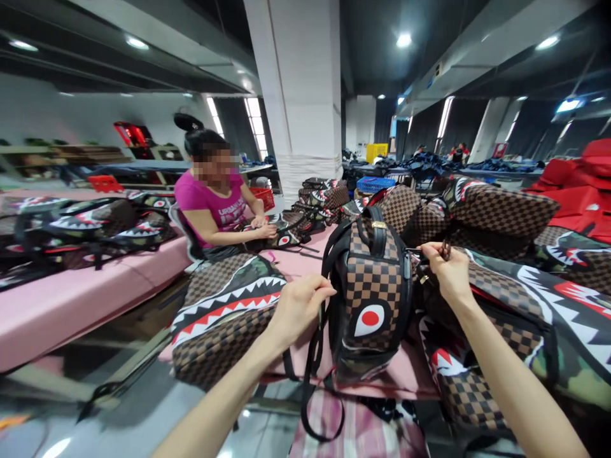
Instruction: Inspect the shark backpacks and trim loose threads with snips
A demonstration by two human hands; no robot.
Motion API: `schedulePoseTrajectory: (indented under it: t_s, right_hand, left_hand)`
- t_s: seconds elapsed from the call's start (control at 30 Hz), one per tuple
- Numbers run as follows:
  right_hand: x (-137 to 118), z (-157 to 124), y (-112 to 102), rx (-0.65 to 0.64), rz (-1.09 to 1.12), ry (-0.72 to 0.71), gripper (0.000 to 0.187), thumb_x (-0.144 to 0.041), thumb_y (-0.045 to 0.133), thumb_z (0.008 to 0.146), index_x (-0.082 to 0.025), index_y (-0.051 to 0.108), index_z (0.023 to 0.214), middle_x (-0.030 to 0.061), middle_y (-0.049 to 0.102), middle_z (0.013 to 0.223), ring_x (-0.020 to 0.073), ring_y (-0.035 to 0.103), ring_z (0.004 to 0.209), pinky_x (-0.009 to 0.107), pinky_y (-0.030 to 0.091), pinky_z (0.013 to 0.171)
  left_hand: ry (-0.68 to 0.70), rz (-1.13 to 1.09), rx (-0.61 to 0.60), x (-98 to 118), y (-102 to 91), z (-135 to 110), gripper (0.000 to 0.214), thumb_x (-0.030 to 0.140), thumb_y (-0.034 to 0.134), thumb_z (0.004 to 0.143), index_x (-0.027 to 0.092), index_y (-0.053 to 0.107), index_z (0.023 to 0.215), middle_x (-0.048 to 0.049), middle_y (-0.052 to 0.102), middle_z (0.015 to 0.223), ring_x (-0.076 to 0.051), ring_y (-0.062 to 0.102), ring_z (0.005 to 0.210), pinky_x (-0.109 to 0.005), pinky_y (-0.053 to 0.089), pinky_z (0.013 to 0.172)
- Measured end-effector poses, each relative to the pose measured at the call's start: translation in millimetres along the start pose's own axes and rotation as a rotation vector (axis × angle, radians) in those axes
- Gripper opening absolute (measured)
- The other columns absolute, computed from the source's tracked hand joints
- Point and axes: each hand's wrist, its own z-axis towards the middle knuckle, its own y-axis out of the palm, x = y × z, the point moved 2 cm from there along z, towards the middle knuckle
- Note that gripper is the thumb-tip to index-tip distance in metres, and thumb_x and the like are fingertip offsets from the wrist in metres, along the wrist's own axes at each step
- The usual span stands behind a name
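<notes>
A small brown checkered backpack (375, 280) stands upright before me, with a white-and-red eye patch (369, 319) on its side and a black handle on top. On its left, my left hand (301, 304) is closed in a pinch beside the black shoulder strap (315, 343); whatever the fingertips hold is too small to make out. Over on the right, my right hand (447, 270) grips a thin metal-tipped tool (414, 250), its tip close to the backpack's upper side edge. The tool's exact kind is hidden by my fingers.
A shark-mouth backpack (229, 312) lies to the left on the pink table (305, 267). More backpacks (506, 210) are heaped to the right. Across the table sits a co-worker (210, 197), both hands on another bag. Behind are a blue basket (375, 184) and a white pillar (300, 95).
</notes>
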Motion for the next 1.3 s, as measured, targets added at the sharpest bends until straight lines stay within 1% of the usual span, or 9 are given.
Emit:
schedulePoseTrajectory:
  t_s: [0.2, 0.37, 0.53, 0.67, 0.8, 0.9, 1.07, 1.17, 1.3]
  right_hand:
    - [25.4, -21.8, -28.2, 0.054, -0.124, 0.136, 0.024, -0.035, 0.068, 0.069, -0.018, 0.069, 0.086, 0.0015, 0.066, 0.075, 0.0149, 0.058, 0.068, 0.027, 0.046, 0.062]
    - [-4.9, -47.2, -43.8, -0.102, -0.362, -0.015, 0.039, -0.042, 0.066, 0.073, -0.021, 0.063, 0.106, 0.0049, 0.067, 0.096, 0.0215, 0.062, 0.086, 0.033, 0.049, 0.075]
    - [-62.6, -86.7, -2.1, -0.298, -0.549, -0.454, 0.024, -0.033, 0.054, 0.086, -0.021, 0.057, 0.107, 0.0063, 0.066, 0.095, 0.0196, 0.062, 0.085, 0.031, 0.048, 0.074]
    - [-96.2, -112.1, 32.8, -0.341, -0.781, -0.815, 0.013, -0.025, 0.056, 0.086, -0.020, 0.061, 0.097, 0.0051, 0.069, 0.087, 0.0182, 0.061, 0.076, 0.030, 0.044, 0.069]
    - [-111.3, -119.3, 43.3, -0.349, -1.044, -0.998, 0.012, -0.025, 0.058, 0.085, -0.020, 0.064, 0.094, 0.0023, 0.071, 0.082, 0.0150, 0.057, 0.064, 0.029, 0.038, 0.059]
    - [-111.9, -118.7, 45.8, -0.368, -1.097, -0.941, 0.012, -0.024, 0.058, 0.085, -0.019, 0.064, 0.094, 0.0030, 0.070, 0.081, 0.0159, 0.058, 0.066, 0.029, 0.039, 0.059]
    - [-97.0, -120.4, 48.7, -0.386, -0.851, -0.604, 0.011, -0.024, 0.055, 0.086, -0.019, 0.062, 0.094, 0.0043, 0.069, 0.085, 0.0176, 0.062, 0.077, 0.029, 0.046, 0.067]
    - [-87.7, -122.1, 47.2, -0.371, -0.675, -0.376, 0.016, -0.029, 0.056, 0.085, -0.021, 0.062, 0.097, 0.0039, 0.068, 0.091, 0.0174, 0.063, 0.081, 0.029, 0.049, 0.070]
    - [-81.2, -103.6, 38.1, -0.151, -0.483, -0.176, 0.025, -0.036, 0.059, 0.081, -0.021, 0.061, 0.101, 0.0045, 0.066, 0.097, 0.0190, 0.061, 0.088, 0.032, 0.049, 0.077]
  left_hand:
    - [-0.182, -0.040, -0.136, -20.9, 5.4, -48.2, 0.022, 0.026, 0.048, 0.082, 0.021, 0.068, 0.072, 0.0023, 0.067, 0.067, -0.012, 0.058, 0.058, -0.020, 0.041, 0.058]
    - [-0.199, -0.082, -0.126, -24.6, 0.7, -59.1, 0.017, 0.028, 0.052, 0.081, 0.023, 0.067, 0.074, 0.0014, 0.068, 0.071, -0.013, 0.058, 0.063, -0.022, 0.042, 0.062]
    - [-0.350, -0.898, 0.058, -22.7, 22.1, -39.6, 0.015, 0.028, 0.065, 0.073, 0.018, 0.057, 0.064, -0.0034, 0.066, 0.091, -0.017, 0.059, 0.091, -0.027, 0.044, 0.081]
    - [-0.532, -1.604, 0.257, -19.9, 66.1, -33.7, 0.025, 0.026, 0.070, 0.068, 0.018, 0.047, 0.063, 0.0025, 0.054, 0.069, -0.012, 0.058, 0.080, -0.026, 0.046, 0.080]
    - [-0.605, -1.873, 0.285, -19.1, 90.1, -34.7, 0.024, 0.012, 0.064, 0.067, 0.017, 0.041, 0.061, 0.0050, 0.043, 0.063, -0.007, 0.053, 0.067, -0.024, 0.046, 0.077]
    - [-0.588, -1.974, 0.264, -21.6, 88.0, -35.7, 0.030, 0.012, 0.066, 0.063, 0.017, 0.037, 0.059, 0.0067, 0.037, 0.058, -0.006, 0.048, 0.059, -0.021, 0.045, 0.071]
    - [-0.464, -1.531, 0.142, -25.6, 68.1, -35.8, 0.025, 0.034, 0.060, 0.078, 0.018, 0.042, 0.070, 0.0065, 0.039, 0.057, -0.007, 0.046, 0.055, -0.021, 0.042, 0.060]
    - [-0.363, -1.042, 0.099, -27.5, 59.1, -38.1, 0.035, 0.027, 0.070, 0.067, 0.019, 0.049, 0.093, 0.0037, 0.052, 0.075, -0.009, 0.051, 0.061, -0.022, 0.042, 0.061]
    - [-0.186, -0.595, -0.096, -29.7, 55.2, -43.8, 0.011, 0.026, 0.060, 0.077, 0.019, 0.052, 0.074, 0.0040, 0.050, 0.063, -0.009, 0.045, 0.054, -0.023, 0.034, 0.055]
